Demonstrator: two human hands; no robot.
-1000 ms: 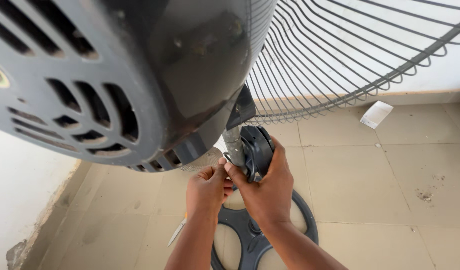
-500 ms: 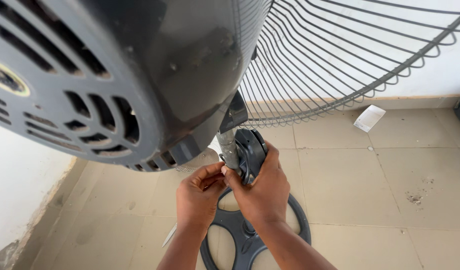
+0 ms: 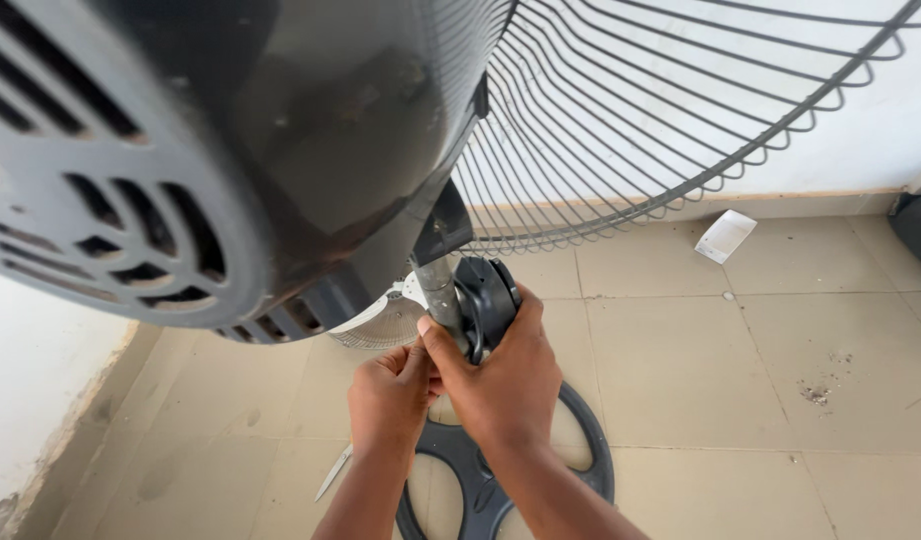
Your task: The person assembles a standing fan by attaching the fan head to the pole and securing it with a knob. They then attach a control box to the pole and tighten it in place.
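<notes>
Right hand (image 3: 505, 375) grips the black control box (image 3: 483, 300) on the fan pole (image 3: 438, 292), below the motor housing (image 3: 230, 150). Left hand (image 3: 390, 395), fingers curled, pinches the pole just beside it, above the round base (image 3: 580, 450).

Home room: beige tiled floor (image 3: 700, 350), white wall (image 3: 860, 140), standing fan (image 3: 230, 150).
</notes>
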